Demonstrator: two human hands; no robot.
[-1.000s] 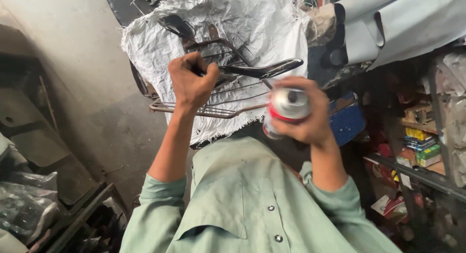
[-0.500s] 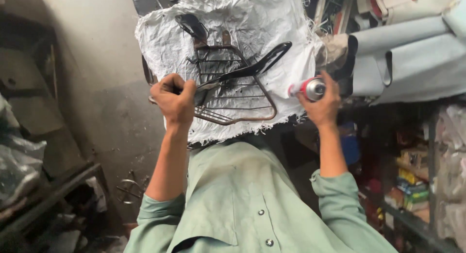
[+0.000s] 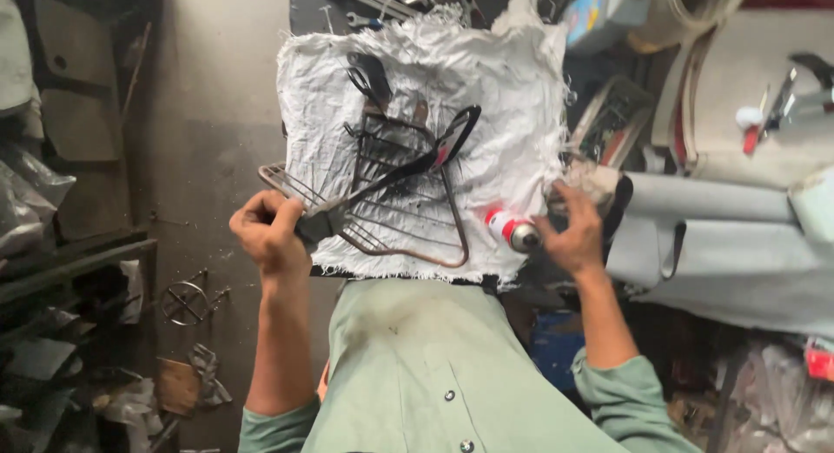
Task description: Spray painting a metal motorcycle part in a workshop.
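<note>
On white sacking (image 3: 512, 97), rusty wire rack (image 3: 408, 218).

Wire rack (image 3: 395, 197) on woven sheet (image 3: 504, 97), spray can (image 3: 512, 231) right of it, wrenches (image 3: 382, 1) behind.

The person wears a pale green button-up shirt (image 3: 434, 366) of plain woven cloth. Two small dark round buttons sit on its front, one above the other, toward the near edge of the view. A darker smudge marks the cloth near the upper middle of the chest, and soft creases run across it. The sleeves are pushed up and bunched in loose folds at both elbows, leaving the forearms bare. The left hand (image 3: 268, 231) and the right hand (image 3: 575, 234) carry no gloves, and no rings, watch or bands are visible on the fingers or wrists.
</note>
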